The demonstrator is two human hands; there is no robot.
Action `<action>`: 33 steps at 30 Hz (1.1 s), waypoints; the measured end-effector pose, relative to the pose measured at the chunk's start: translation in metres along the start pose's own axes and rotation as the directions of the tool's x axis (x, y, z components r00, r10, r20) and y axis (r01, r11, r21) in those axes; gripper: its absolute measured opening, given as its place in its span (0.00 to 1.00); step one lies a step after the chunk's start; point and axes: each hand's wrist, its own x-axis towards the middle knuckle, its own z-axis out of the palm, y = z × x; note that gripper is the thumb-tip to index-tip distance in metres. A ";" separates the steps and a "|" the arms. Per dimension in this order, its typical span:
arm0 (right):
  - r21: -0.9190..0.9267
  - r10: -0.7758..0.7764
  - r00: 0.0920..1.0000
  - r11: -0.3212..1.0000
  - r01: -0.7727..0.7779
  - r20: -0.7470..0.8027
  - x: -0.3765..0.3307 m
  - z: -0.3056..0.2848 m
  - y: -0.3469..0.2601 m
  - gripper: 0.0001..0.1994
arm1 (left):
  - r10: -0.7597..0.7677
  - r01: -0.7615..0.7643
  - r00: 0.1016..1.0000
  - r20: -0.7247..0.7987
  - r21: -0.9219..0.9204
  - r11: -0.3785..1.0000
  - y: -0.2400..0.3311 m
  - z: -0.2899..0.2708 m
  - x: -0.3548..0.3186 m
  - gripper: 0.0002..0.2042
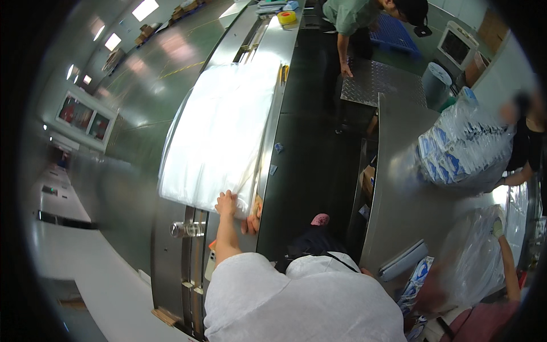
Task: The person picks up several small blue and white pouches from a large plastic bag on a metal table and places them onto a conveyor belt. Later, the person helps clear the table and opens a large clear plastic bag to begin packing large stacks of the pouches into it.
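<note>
A stack of clear plastic bags or sheets (pixel 219 122) lies along the metal bench on my left. My left hand (pixel 226 202) is on its near edge, with bent fingers closed on the film. Creases in the plastic run toward that hand. By the near right corner of the stack, my right hand (pixel 251 219) curls its fingers at the plastic edge. The forearm behind it is hidden, and part of the hand is under the film.
A glass jar (pixel 188 229) and a phone (pixel 210 265) are near my left arm. Yellow tape (pixel 286 17) sits at the bench's far end. At right, a metal table (pixel 393 188) bears bagged blue-and-white packets (pixel 464 151). Several co-workers stand nearby.
</note>
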 end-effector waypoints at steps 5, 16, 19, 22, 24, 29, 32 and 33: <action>-0.018 0.072 0.997 0.997 -0.072 0.006 -0.002 0.009 -0.006 0.16 | 0.406 -0.400 0.899 0.166 -0.071 0.914 -0.049 0.007 0.068 0.13; 0.713 -0.490 0.867 0.576 0.400 -0.091 -0.011 -0.118 -0.211 0.44 | 0.781 0.298 0.399 0.481 -0.873 0.386 0.294 -0.062 -0.012 0.14; 0.741 -0.470 0.760 0.279 0.611 -0.449 0.020 -0.114 -0.270 0.44 | 0.852 0.388 0.229 0.470 -0.847 0.364 0.401 -0.038 -0.064 0.14; 0.789 -0.108 0.813 0.200 0.581 -0.572 0.042 -0.132 -0.270 0.17 | 0.899 0.452 0.112 0.425 -0.827 0.334 0.460 -0.034 -0.100 0.15; 0.709 0.011 0.777 0.416 0.569 -0.630 0.034 -0.174 -0.244 0.06 | 0.945 0.434 0.103 0.309 -0.869 0.237 0.474 -0.029 -0.115 0.14; 0.251 0.018 0.708 0.941 0.227 -0.706 0.003 -0.340 -0.068 0.09 | 0.936 -0.704 0.032 -0.350 -0.673 -0.227 0.459 0.010 -0.148 0.17; 0.026 0.097 0.133 0.889 -0.457 -0.986 -0.030 -0.410 -0.058 0.20 | 0.964 -0.840 -0.139 -0.227 -0.489 -0.236 0.436 0.064 -0.167 0.25; 0.022 -0.028 -0.099 0.883 -0.468 -0.995 -0.039 -0.421 -0.058 0.25 | 0.984 -0.899 -0.165 -0.065 -0.401 -0.178 0.433 0.082 -0.177 0.27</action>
